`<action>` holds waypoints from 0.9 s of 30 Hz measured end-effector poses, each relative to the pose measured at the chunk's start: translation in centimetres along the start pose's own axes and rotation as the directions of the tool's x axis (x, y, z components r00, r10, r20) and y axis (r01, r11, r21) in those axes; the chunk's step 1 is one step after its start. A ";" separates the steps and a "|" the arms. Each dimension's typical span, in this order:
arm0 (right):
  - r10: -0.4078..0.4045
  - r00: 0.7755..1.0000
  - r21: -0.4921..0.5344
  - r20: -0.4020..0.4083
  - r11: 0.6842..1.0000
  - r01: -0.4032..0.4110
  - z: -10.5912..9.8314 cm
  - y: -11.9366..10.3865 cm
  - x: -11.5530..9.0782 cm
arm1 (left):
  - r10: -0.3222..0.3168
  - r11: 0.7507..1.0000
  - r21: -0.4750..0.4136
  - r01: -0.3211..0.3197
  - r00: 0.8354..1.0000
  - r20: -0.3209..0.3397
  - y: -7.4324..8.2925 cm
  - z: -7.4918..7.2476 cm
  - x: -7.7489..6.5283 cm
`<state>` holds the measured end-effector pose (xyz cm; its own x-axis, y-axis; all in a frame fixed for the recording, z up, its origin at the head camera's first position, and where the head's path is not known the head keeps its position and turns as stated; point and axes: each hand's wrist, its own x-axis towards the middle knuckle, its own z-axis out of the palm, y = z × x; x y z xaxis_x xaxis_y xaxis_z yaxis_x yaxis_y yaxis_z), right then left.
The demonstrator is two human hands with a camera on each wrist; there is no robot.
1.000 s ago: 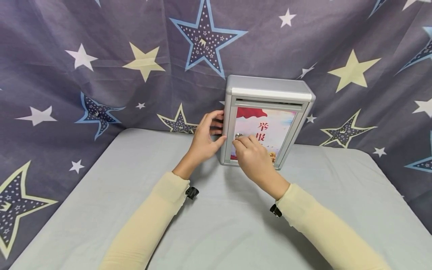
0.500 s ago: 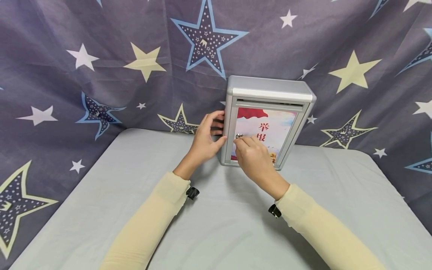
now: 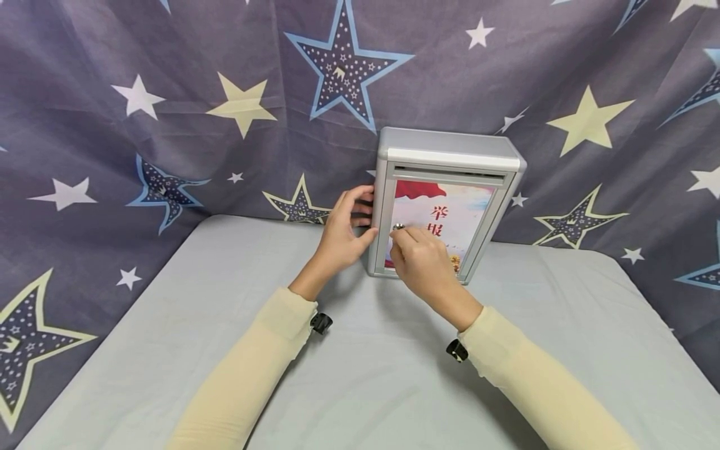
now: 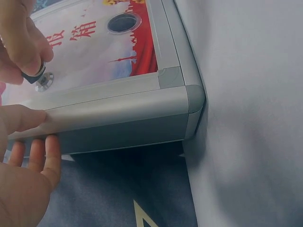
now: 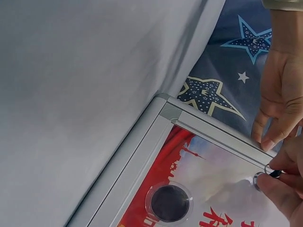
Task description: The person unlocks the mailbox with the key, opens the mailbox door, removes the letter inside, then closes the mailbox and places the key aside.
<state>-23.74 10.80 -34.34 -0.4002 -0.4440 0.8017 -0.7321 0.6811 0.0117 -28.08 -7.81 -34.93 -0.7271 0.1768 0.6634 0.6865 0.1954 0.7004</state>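
Head view, box: I see a silver letter box (image 3: 447, 187) standing upright at the back of the grey surface (image 3: 360, 375), against a star-printed cloth (image 3: 169, 94); a slot runs under its top edge and a red and white poster fills its door.
Head view, left hand: my left hand (image 3: 340, 234) grips the box's left side, thumb on the front edge, fingers curled round the side wall.
Head view, right hand: my right hand (image 3: 419, 259) sits at the door's left part, fingertips pinched on something small at the lock (image 3: 398, 227).
Left wrist view: the thumb lies along the box's (image 4: 123, 113) front rim and the fingers (image 4: 45, 156) press its side; above, the right hand's fingertips pinch a dark key (image 4: 34, 75) right at the round metal lock (image 4: 44, 82).
Right wrist view: thumb and finger clamp the key (image 5: 273, 173) beside the lock (image 5: 258, 180); the left hand (image 5: 281, 101) holds the frame's edge; a dark round window (image 5: 169, 203) shows in the poster.
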 end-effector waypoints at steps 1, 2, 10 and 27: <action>0.004 1.000 0.002 -0.005 1.000 -0.003 0.0 0.0 0.0 | 0.000 1.000 -0.002 0.000 1.000 -0.001 0.0 0.0 0.0; 0.010 1.000 0.003 -0.008 1.000 -0.010 0.1 0.0 0.1 | 0.000 1.000 -0.004 0.000 1.000 -0.001 0.0 0.0 0.0; 0.120 0.993 0.052 -0.022 0.992 -0.118 0.2 -0.2 0.1 | 0.006 1.000 -0.008 -0.006 1.000 0.005 -0.1 0.0 0.0; 0.309 0.945 0.249 -0.107 0.929 -0.275 0.9 -0.6 -0.1 | 0.015 1.000 -0.007 -0.015 1.000 0.004 -0.1 0.0 0.0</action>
<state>-23.80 9.90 -34.94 -0.5454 -0.1469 0.8252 -0.7068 0.6099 -0.3586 -28.19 -7.85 -35.01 -0.7170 0.1831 0.6726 0.6971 0.1861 0.6924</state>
